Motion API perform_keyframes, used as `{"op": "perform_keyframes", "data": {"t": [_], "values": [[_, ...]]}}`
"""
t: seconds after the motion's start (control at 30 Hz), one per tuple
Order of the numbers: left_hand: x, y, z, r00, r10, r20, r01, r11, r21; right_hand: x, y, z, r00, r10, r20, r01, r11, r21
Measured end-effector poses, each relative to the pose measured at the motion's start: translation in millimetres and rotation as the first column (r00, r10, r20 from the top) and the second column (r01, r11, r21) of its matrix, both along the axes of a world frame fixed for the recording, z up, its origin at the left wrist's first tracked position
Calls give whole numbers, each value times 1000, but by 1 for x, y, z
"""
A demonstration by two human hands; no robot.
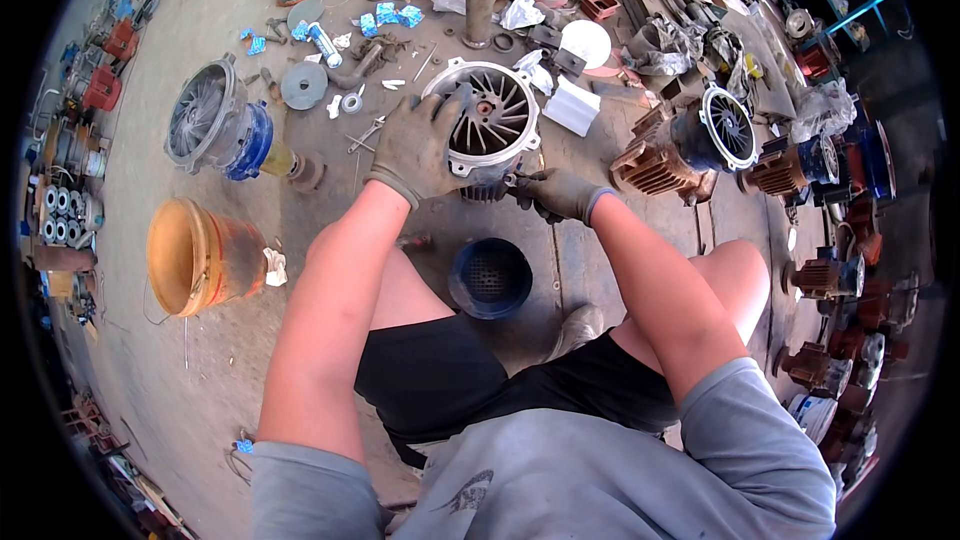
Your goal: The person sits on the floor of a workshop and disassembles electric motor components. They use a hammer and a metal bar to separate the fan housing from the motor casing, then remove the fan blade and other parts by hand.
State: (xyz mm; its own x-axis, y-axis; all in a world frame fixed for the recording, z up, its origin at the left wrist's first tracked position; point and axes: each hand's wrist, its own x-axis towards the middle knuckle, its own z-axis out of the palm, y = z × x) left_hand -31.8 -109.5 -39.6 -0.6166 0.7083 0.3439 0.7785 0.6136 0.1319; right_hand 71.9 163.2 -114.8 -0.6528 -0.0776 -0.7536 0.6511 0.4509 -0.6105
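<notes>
Your left hand (422, 138), gloved, is lying over the left side of the motor's rim, fingers reaching across the edge; how firmly it is gripping, I cannot tell. Your right hand (560, 192), also gloved, is sitting with bent fingers at the near right edge, just below the rim, and whether it is pinching a small part there is not showing. Largest first: the motor (500, 135) is standing on the floor beyond your knees, its bladed end facing up. Your effort is apparently centring on that lower edge, so your left palm is probably serving best as a brace, bearing squarely on the rim, with its fingertips lying clear of the blades. Off to your left, the yellow bucket (215, 260) is standing well apart and leaving your elbow free. Between your knees, the blue basket (490, 282) is sitting near the motor, so you are wise to be minding it if tilting anything toward you. Smallest, the wrench (366, 135) is lying left of your glove, within easy reach should your fingers be lacking leverage.
</notes>
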Motion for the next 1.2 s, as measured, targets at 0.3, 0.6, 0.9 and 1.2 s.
{"op": "perform_keyframes", "data": {"t": [0.3, 0.6, 0.9, 1.2], "values": [[-3, 2, 3, 1000, 2, 25, -1, 999, -49, -14, 9, -6, 989, 151, 5, -151, 986, 69], [-2, 8, 20, 997, 72, 19, -61, 937, -345, -5, 1, -10, 954, 264, -139, -234, 952, 198], [7, 12, 29, 993, 113, -41, -119, 887, -446, 18, -13, -27, 950, 36, -310, 29, 978, 205], [-7, 11, 32, 995, 50, 82, -11, 910, -414, 31, -38, -25, 949, -236, -211, 273, 947, 169]]}}
